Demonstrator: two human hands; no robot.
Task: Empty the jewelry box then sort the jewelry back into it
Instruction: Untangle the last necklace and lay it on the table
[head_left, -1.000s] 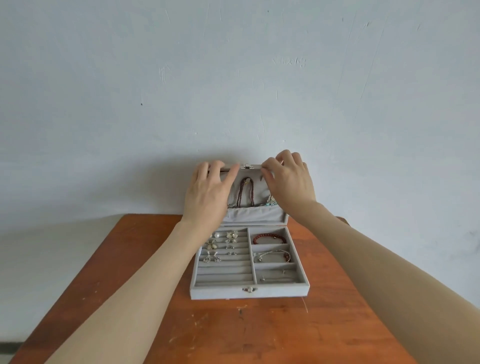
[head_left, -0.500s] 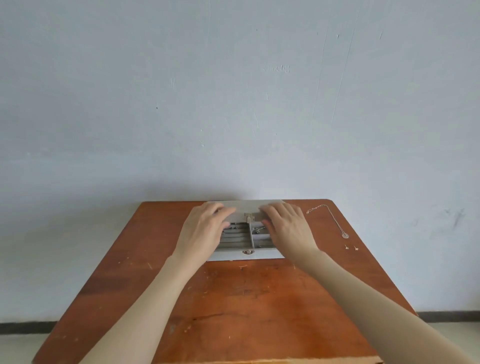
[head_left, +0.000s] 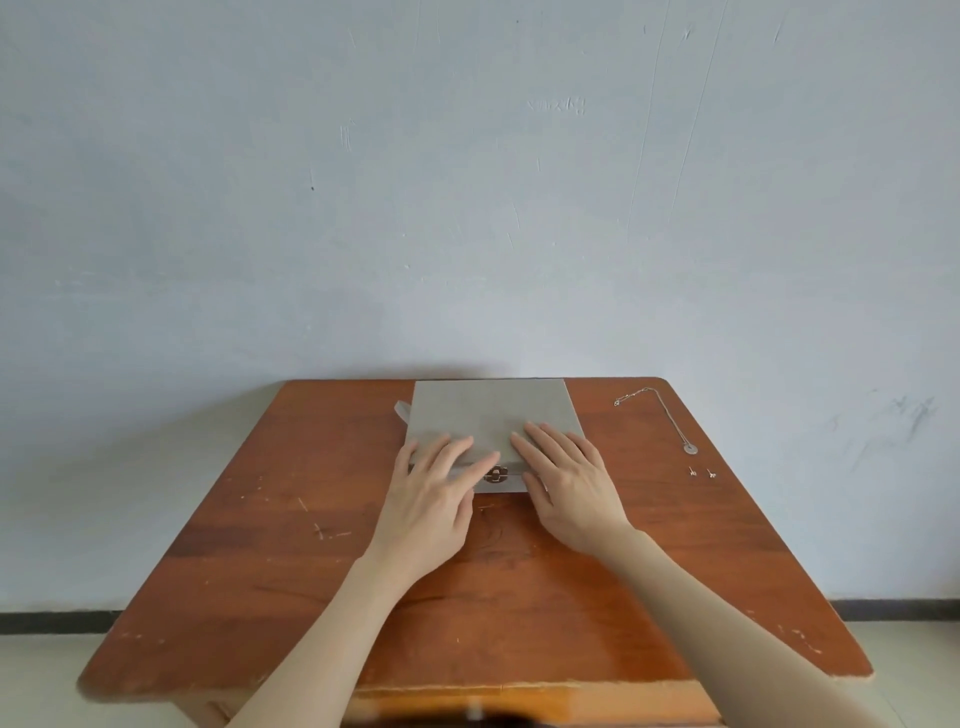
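Head view: jewelry box (head_left: 491, 410) closed at worktop far edge; left hand (head_left: 434, 499), right hand (head_left: 569, 480) flat on lid, grasping nothing. Necklace (head_left: 670, 415), earrings (head_left: 701, 473) lie outside near far right corner; sorting seemingly unfinished.

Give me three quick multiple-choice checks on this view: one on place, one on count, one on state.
1. Where does the necklace lie?
A. on the table, right of the jewelry box
B. on the lid
C. left of the box

2. How many small earrings lie near its pendant?
A. none
B. two
C. five

3. What state is the box in?
A. wide open
B. tipped over
C. lid down

A: the chain is on bare wood.
B: a pair shows.
C: the left hand and right hand rest flat on it.
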